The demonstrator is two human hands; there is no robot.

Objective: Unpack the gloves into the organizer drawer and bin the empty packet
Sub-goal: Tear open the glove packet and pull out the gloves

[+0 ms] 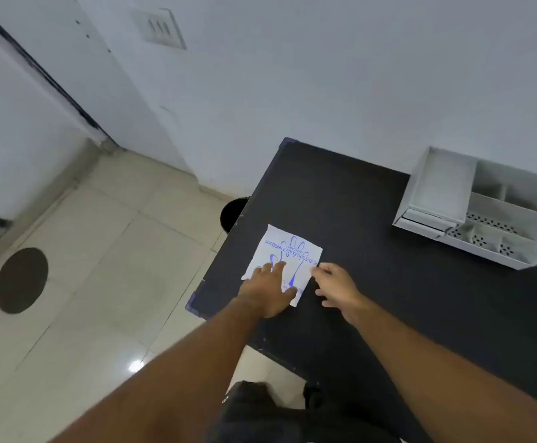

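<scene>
A white packet of disposable gloves (288,251) with blue print lies flat near the left end of the black table (372,251). My left hand (268,289) rests flat on the packet's near half, fingers spread. My right hand (335,282) touches the packet's right edge with its fingertips, fingers apart, holding nothing. The white organizer (478,209) stands at the back right of the table, its upper left drawer (439,187) pulled open and showing nothing inside. A black bin (232,214) stands on the floor, partly hidden behind the table's left edge.
A white wall runs close behind the table and organizer. Tiled floor lies to the left, with a dark round patch (21,279) on it. The table's left edge is close to the packet. Bare black tabletop lies between the packet and the organizer.
</scene>
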